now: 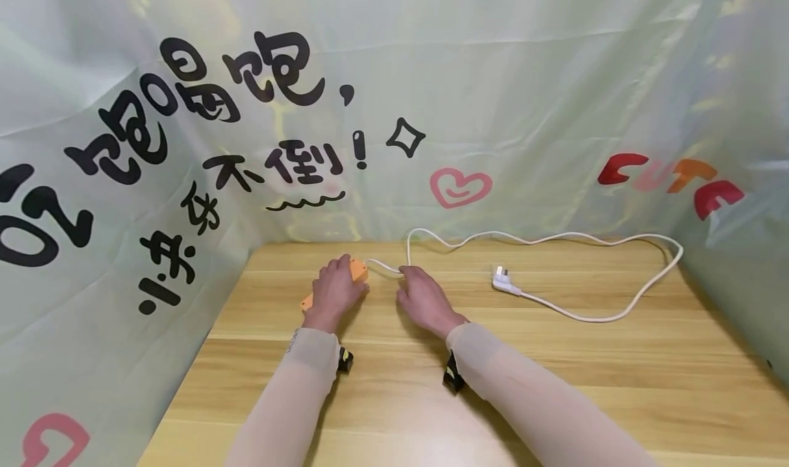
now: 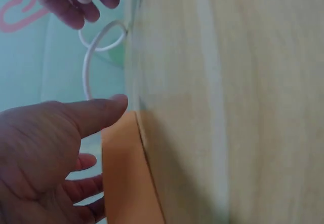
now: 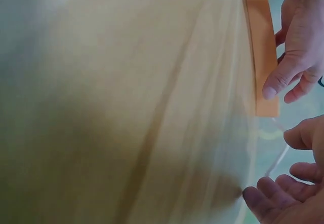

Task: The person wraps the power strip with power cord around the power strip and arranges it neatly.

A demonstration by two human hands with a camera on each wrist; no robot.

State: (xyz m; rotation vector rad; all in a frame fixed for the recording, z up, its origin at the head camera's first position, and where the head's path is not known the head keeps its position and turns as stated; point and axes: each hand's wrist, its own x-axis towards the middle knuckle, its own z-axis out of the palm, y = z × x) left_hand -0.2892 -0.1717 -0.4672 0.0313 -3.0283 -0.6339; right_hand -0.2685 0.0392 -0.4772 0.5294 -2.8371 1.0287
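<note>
An orange power strip (image 1: 359, 270) lies slantwise on the wooden table, left of centre. My left hand (image 1: 335, 289) grips it from above, covering most of its middle. In the right wrist view, the thumb (image 3: 271, 91) rests along the near side of the strip while the other fingers go round its far side. From the strip's far end runs a white cord (image 1: 381, 265). Over this cord is my right hand (image 1: 428, 303), fingertips low at the table. Its thumb (image 3: 298, 135) stands apart from its loosely bent fingers, and the cord passes between them in the right wrist view.
The cord continues in a wide loop along the table's back edge to the right. It ends in a white three-pin plug (image 1: 505, 282), prongs up. A printed pale fabric sheet (image 1: 524, 111) encloses the back and sides of the table (image 1: 394, 412).
</note>
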